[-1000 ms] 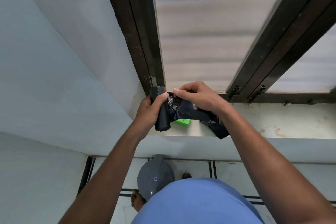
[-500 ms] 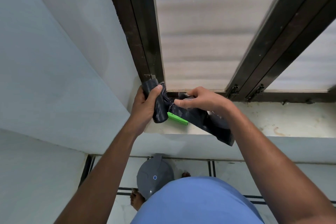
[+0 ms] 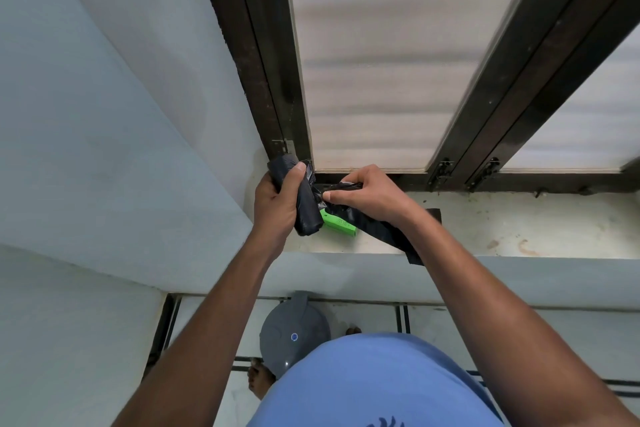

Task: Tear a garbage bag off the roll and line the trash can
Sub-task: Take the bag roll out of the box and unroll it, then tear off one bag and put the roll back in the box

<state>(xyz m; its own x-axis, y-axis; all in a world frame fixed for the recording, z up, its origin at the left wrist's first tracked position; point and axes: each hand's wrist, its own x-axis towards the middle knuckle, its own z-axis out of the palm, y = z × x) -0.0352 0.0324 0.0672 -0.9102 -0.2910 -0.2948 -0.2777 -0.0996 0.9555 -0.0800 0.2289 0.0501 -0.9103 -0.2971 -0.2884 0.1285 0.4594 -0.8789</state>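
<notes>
At the window sill, above the floor, seen from the head camera:

Left hand [image 3: 277,204]: clenched around the black garbage bag roll [image 3: 306,208], thumb pressed on its upper side; the roll stands tilted, its top end near the window frame [image 3: 263,80].

Right hand [image 3: 370,196]: fingers and thumb pinching the loose garbage bag [image 3: 384,229] just beside the roll; the pinched plastic is bunched, and the seam between bag and roll is hard to make out.

Garbage bag, free part: runs under the right wrist and hangs over the front edge of the sill [image 3: 519,222]; its middle is hidden by the hand and wrist.

Green label [image 3: 337,222]: lies between the roll and the bag, partly covered by both; its print is too small to read.

Trash can [image 3: 294,333]: grey, lid shut, on the tiled floor [image 3: 450,322] below the sill; its near side is hidden by the blue shirt [image 3: 374,381].

Bare foot [image 3: 259,381]: beside the can, partly cut off by the shirt.

Window panes: frosted; nothing beyond them can be told.
</notes>
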